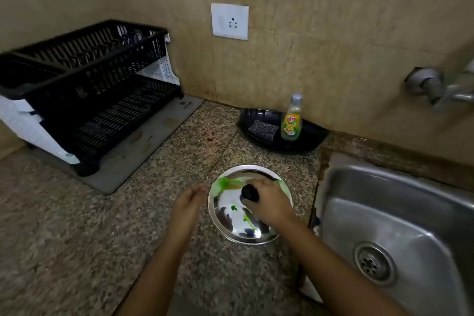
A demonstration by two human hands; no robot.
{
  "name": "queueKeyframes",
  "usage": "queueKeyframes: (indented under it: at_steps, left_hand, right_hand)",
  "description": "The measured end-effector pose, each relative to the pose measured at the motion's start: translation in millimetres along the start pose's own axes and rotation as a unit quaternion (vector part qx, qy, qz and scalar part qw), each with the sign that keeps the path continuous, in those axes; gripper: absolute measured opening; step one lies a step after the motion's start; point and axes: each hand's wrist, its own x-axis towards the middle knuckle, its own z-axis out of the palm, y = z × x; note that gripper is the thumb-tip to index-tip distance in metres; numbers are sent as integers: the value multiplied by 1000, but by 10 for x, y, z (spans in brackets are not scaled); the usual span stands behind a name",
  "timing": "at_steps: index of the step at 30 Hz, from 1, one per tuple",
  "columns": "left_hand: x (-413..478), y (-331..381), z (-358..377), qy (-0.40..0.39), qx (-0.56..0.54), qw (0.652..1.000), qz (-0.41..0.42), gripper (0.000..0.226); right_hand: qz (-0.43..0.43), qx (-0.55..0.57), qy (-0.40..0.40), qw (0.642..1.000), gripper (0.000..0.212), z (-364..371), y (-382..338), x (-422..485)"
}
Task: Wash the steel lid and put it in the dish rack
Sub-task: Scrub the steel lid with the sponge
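- Fingers [259, 187] of the right hand [269, 202] clench the lid's black knob [249, 193].
- Left hand [188, 204] hovers loosely curled, holding nothing.
- Green-smeared steel lid [230, 215] lies on the counter [77, 238], beside the sink [410, 213].

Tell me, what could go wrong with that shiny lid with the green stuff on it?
1. The right hand holds the steel lid only by its small black knob; if it gets wet or soapy it might slip and clatter onto the counter.
2. The green smears could drip onto the counter on the way to the sink.
3. The left hand is beside the rim, not holding it, so the lid might tilt when lifted.
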Motion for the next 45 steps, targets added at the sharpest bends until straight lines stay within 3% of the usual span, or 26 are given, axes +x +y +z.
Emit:
queueKeyframes:
  at_steps: [6,12,15,18,21,24,27,31,37,42,45]
  left_hand:
    - [345,-130,-111,-2,-23,1000,-10,19]
    - [391,44,-2,60,-31,997,43,32]
    - [322,186,84,79,-40,993,81,36]
    - [241,294,242,89,-56,993,56,41]
    - [115,401,532,19,-95,995,-4,67]
    - [-179,504,994,-109,-128,982,-84,43]
    - [-407,551,1547,-203,-172,953,-149,46]
    - [-649,616,2249,-290,-189,923,-167,37]
    - [-864,597,3101,-274,-142,935,-176,43]
    - [-917,607,3565,-265,-91,945,-168,47]
    - [-856,602,3758,-242,-102,943,-205,49]
  right_hand:
    - [18,-27,-3,999,42,148,-120,191]
    - [3,-26,13,1000,46,207,-146,43]
    - [-27,14,73,997,42,42,-148,-71]
    - [-35,50,127,990,42,-238,-84,-179]
    - [-1,94,159,983,44,-465,130,-369]
    - [39,108,190,975,42,-671,468,-591]
    - [89,109,226,964,38,-879,892,-851]
    - [151,109,267,946,39,-1144,1445,-1160]
    - [212,100,313,920,42,-1516,1976,-1546]
    - [209,113,329,914,39,-1790,2236,-1742]
    - [192,186,414,870,24,-1965,2421,-1779]
